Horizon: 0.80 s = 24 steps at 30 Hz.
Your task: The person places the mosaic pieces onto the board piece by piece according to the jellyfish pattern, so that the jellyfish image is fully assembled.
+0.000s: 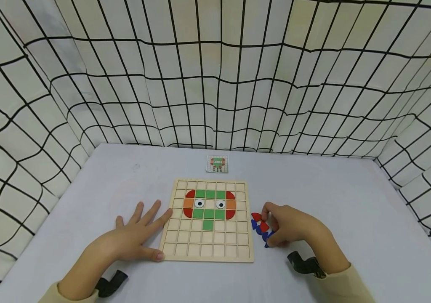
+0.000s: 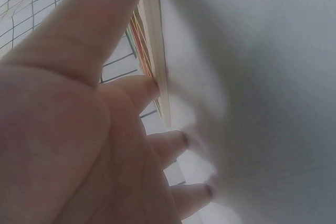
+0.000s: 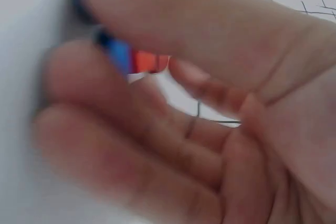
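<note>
The board (image 1: 219, 251) could slide if the left hand (image 1: 132, 239), fingers spread at its left edge, pushed. The right hand (image 1: 291, 223), fingers bent at the loose pieces (image 1: 264, 226) beside the board, might scatter them by fumbling; whether it pinches one cannot be told. The board's cells hold tiles (image 1: 208, 214) and eyes (image 1: 199, 203).

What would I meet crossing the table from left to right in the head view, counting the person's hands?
The left hand, the wooden grid board, the small red and blue pieces, the right hand.
</note>
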Each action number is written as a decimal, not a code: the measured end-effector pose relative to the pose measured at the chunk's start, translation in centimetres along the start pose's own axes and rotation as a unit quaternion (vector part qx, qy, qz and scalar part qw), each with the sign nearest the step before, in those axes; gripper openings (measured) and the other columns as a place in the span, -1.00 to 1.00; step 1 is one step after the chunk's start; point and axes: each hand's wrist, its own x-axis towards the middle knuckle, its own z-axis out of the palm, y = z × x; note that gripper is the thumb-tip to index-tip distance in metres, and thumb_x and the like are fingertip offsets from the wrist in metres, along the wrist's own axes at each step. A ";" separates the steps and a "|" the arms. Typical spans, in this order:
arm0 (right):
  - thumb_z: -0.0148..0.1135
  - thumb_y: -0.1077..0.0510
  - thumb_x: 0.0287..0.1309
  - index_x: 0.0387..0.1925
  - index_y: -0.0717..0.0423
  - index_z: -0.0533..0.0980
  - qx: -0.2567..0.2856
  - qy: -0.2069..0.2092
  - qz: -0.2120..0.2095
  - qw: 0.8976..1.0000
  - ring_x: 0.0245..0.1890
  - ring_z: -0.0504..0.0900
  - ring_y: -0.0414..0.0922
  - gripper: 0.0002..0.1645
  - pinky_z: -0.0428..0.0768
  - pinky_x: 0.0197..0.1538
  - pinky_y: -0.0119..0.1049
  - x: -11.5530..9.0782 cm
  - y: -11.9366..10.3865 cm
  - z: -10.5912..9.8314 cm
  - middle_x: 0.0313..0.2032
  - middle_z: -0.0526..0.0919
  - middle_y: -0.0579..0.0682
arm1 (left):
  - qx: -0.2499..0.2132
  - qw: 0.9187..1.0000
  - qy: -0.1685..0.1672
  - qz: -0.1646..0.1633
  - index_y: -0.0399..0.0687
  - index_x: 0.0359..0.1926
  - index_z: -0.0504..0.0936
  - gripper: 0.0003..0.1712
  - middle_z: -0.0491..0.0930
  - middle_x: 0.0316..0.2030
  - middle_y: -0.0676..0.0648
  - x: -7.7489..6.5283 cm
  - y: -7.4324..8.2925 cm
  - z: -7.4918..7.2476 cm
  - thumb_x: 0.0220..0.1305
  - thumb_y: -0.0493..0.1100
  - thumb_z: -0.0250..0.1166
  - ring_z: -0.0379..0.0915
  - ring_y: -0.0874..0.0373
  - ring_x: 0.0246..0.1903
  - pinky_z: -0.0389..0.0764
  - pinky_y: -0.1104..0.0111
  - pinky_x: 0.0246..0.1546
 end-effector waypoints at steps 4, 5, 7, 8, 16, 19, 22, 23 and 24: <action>0.56 0.19 -0.06 -0.18 0.01 0.39 0.022 0.026 -0.062 0.997 -0.52 0.51 -0.12 -0.49 0.48 -0.45 -0.25 0.7 0.5 0.0 -0.48 0.53 -0.05 | 0.003 1.000 0.003 0.000 0.27 0.59 0.00 0.29 -0.22 0.59 -0.22 0.0 0.0 0.0 -0.09 0.54 0.33 -0.42 -0.52 0.48 -0.24 -0.65 0.05; 0.54 0.18 -0.02 -0.18 0.02 0.40 0.021 0.039 -0.073 0.996 -0.50 0.51 -0.13 -0.53 0.49 -0.44 -0.26 0.9 0.7 -0.1 -0.48 0.52 -0.06 | 0.003 1.000 0.003 0.000 0.26 0.59 0.00 0.29 -0.22 0.59 -0.22 0.0 0.0 -0.1 -0.09 0.54 0.33 -0.42 -0.52 0.48 -0.24 -0.65 0.05; 0.49 0.17 0.05 -0.19 0.01 0.43 0.015 0.069 -0.084 0.994 -0.48 0.49 -0.15 -0.62 0.49 -0.43 -0.29 1.2 1.1 -0.1 -0.48 0.51 -0.08 | 0.002 1.000 0.003 0.001 0.26 0.59 0.00 0.28 -0.22 0.59 -0.23 -0.1 0.0 -0.1 -0.09 0.53 0.33 -0.42 -0.52 0.48 -0.23 -0.65 0.05; 0.46 0.16 0.09 -0.17 0.00 0.45 0.014 0.082 -0.087 0.993 -0.48 0.49 -0.15 -0.66 0.49 -0.43 -0.29 1.3 1.2 -0.1 -0.48 0.51 -0.09 | 0.001 1.000 0.002 0.000 0.26 0.59 0.00 0.28 -0.22 0.59 -0.22 -0.1 0.0 -0.1 -0.09 0.53 0.33 -0.42 -0.52 0.48 -0.24 -0.65 0.05; 0.34 0.13 0.23 0.06 -0.05 0.61 -0.016 0.120 -0.117 0.986 -0.46 0.48 -0.19 -0.65 0.53 -0.44 -0.34 2.0 1.0 0.6 -0.40 0.54 -0.18 | -0.004 1.000 -0.003 -0.005 0.27 0.59 0.00 0.29 -0.23 0.59 -0.22 0.0 0.0 0.0 -0.11 0.53 0.34 -0.45 -0.51 0.48 -0.26 -0.65 0.05; 0.37 0.11 0.20 0.04 -0.07 0.65 -0.022 0.122 -0.119 0.985 -0.45 0.47 -0.21 -0.66 0.51 -0.44 -0.36 2.0 0.9 0.9 -0.40 0.53 -0.19 | -0.005 1.000 -0.003 -0.004 0.27 0.59 0.00 0.29 -0.24 0.59 -0.21 0.0 0.0 0.0 -0.11 0.53 0.34 -0.45 -0.51 0.48 -0.26 -0.65 0.05; 0.39 0.11 0.18 0.00 -0.06 0.67 -0.025 0.126 -0.120 0.984 -0.45 0.47 -0.21 -0.67 0.50 -0.43 -0.36 2.0 0.9 1.1 -0.40 0.52 -0.19 | -0.007 1.000 -0.002 -0.004 0.27 0.59 0.00 0.29 -0.24 0.59 -0.21 0.0 -0.1 0.1 -0.11 0.53 0.34 -0.45 -0.51 0.48 -0.27 -0.65 0.05; 0.40 0.11 0.17 -0.01 -0.08 0.67 -0.027 0.128 -0.115 0.985 -0.45 0.47 -0.21 -0.68 0.50 -0.42 -0.36 2.0 0.8 1.1 -0.41 0.52 -0.20 | -0.006 1.000 -0.001 -0.004 0.27 0.59 0.01 0.29 -0.23 0.59 -0.21 0.0 -0.1 0.1 -0.11 0.53 0.34 -0.45 -0.51 0.48 -0.27 -0.65 0.05; 0.41 0.10 0.16 -0.02 -0.08 0.67 -0.030 0.130 -0.112 0.985 -0.45 0.46 -0.22 -0.69 0.49 -0.42 -0.37 2.0 0.8 1.1 -0.41 0.52 -0.20 | -0.005 1.000 0.000 -0.004 0.27 0.59 0.01 0.29 -0.23 0.59 -0.21 0.1 -0.1 0.1 -0.11 0.53 0.34 -0.44 -0.51 0.48 -0.26 -0.65 0.05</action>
